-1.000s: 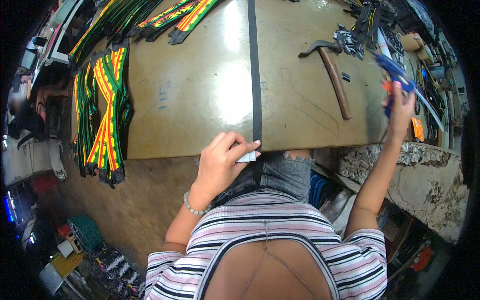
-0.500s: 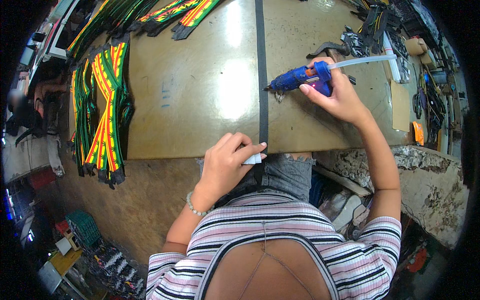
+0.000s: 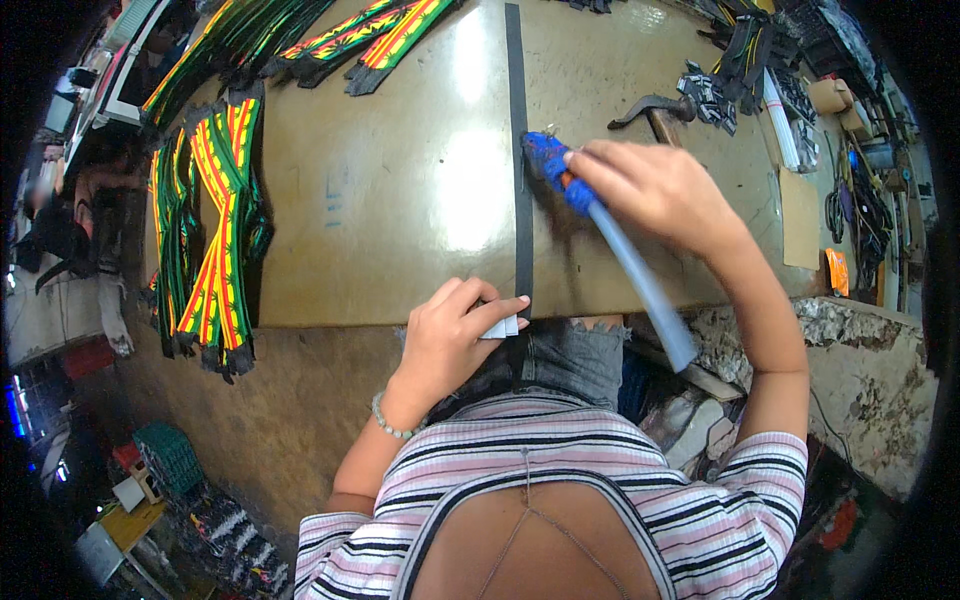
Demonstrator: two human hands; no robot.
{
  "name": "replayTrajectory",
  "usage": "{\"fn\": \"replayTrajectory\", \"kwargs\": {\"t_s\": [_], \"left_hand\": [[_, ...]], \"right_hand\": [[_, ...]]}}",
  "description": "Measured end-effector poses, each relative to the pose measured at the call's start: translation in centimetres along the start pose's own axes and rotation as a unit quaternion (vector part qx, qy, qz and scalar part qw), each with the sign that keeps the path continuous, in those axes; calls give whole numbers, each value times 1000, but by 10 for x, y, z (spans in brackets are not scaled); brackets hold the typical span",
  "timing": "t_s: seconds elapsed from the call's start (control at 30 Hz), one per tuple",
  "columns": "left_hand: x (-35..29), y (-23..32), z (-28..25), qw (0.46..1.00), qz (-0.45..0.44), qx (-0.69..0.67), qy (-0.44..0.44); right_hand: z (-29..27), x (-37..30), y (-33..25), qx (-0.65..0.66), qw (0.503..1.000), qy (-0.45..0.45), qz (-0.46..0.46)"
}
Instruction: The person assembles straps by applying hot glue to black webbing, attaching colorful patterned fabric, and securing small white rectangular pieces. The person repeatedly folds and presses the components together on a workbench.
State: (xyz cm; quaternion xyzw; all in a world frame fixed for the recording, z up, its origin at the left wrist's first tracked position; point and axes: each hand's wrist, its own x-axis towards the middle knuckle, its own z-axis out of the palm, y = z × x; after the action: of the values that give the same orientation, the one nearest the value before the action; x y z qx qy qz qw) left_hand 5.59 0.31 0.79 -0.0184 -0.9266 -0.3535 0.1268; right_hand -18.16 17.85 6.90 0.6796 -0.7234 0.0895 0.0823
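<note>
Head view: shows a table [image 3: 380, 240] with a glossy tan top. At left, carries bundles of patterned straps [image 3: 222, 230] in yellow, red and green, with black ends. Near the middle, bears one black strip [image 3: 524, 240], laid nearly straight from far side to near edge.

Right of the strip, observe right hand [image 3: 655, 195], clamped on the tool listed below. At near edge, observe left hand [image 3: 448, 325], fingers drawn together, index fingertip on the strip.

Next in size, note a translucent glue stick [image 3: 640, 285], trailing back from the tool past the near edge. Next, note a hammer [image 3: 668, 108], with handle mostly hidden behind the right hand. Next, note a blue glue gun [image 3: 548, 160] at the strip's right edge; cannot confirm nozzle contact. Smallest, note a folded white piece [image 3: 502, 327], pinched in the left hand beside the strip; cannot tell whether attached.

Judged partway: strip laid out and held, glue gun in position. Cannot verify any line of glue. Apparently not yet done: fixing of anything along the strip's visible length.
</note>
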Motion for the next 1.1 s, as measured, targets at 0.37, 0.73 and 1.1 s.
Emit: {"fn": "replayTrajectory", "kwargs": {"t_s": [0.37, 0.73, 1.1], "left_hand": [[69, -46, -62, 980, -104, -114, 123], [228, -170, -69, 933, -91, 332, 105], [178, -117, -60, 968, -85, 69, 225]], "right_hand": [[10, -309, 117, -162, 594, 335, 713], [-89, -218, -8, 239, 609, 244, 716], [49, 71, -2, 691, 636, 125, 320]]}}
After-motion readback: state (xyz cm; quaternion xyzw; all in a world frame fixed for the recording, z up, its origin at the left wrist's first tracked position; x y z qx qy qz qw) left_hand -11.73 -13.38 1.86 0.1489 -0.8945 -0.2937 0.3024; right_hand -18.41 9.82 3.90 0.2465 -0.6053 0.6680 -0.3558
